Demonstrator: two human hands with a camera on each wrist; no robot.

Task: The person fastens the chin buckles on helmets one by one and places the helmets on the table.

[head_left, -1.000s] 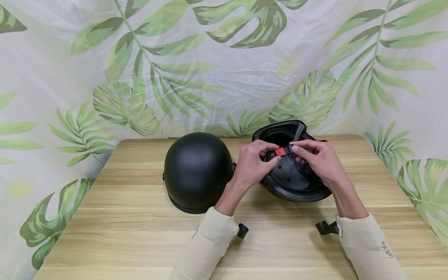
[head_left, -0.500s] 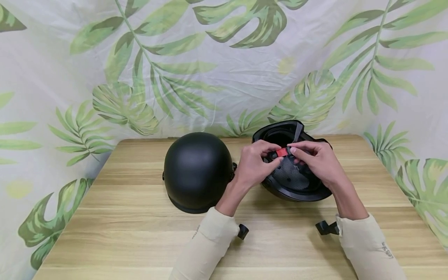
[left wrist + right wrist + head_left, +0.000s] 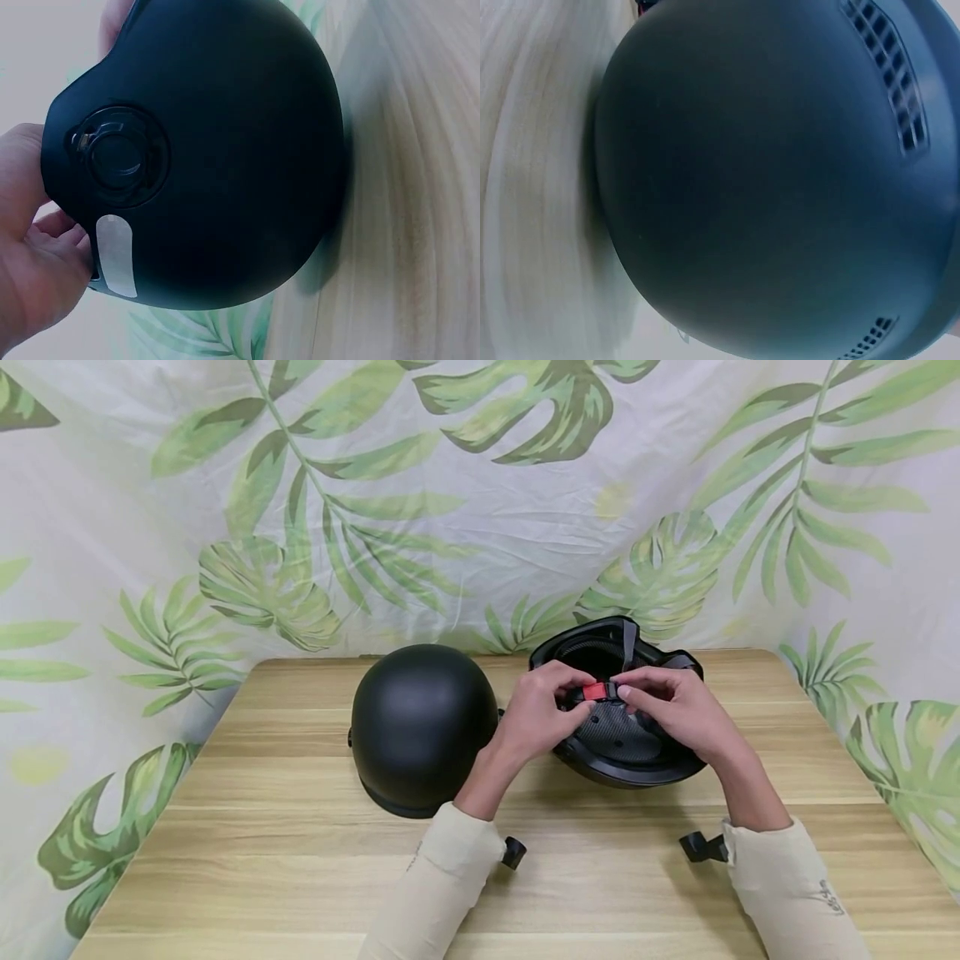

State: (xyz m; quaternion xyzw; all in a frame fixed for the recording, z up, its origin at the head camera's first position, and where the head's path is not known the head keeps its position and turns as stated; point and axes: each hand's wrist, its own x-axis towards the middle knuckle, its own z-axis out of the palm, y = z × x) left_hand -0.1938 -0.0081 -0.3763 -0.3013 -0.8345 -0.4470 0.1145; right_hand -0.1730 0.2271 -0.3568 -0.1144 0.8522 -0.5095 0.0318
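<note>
An upturned black helmet [image 3: 637, 772] lies on the table with its padded inside facing up. Over its opening, a red-and-black chin strap buckle [image 3: 595, 692] spans between both hands. My left hand [image 3: 546, 708] pinches the red part between thumb and fingertips. The black end on the other side is pinched by my right hand [image 3: 675, 703]. In the left wrist view the helmet's outer shell [image 3: 240, 150] shows a round side fitting [image 3: 118, 157] and a pale oblong patch [image 3: 116, 256]. Grille vents [image 3: 889, 67] show on the shell in the right wrist view.
A second black helmet [image 3: 423, 727] sits dome up on the wooden table [image 3: 262, 860], close beside my left forearm. Black wrist mounts [image 3: 703, 847] jut from the sleeves. A leaf-print cloth [image 3: 525, 527] hangs right behind the table.
The upturned helmet and the buckle have shifted slightly to the left. My left hand has moved a little with them, and both hands keep their pinch on the buckle.
</note>
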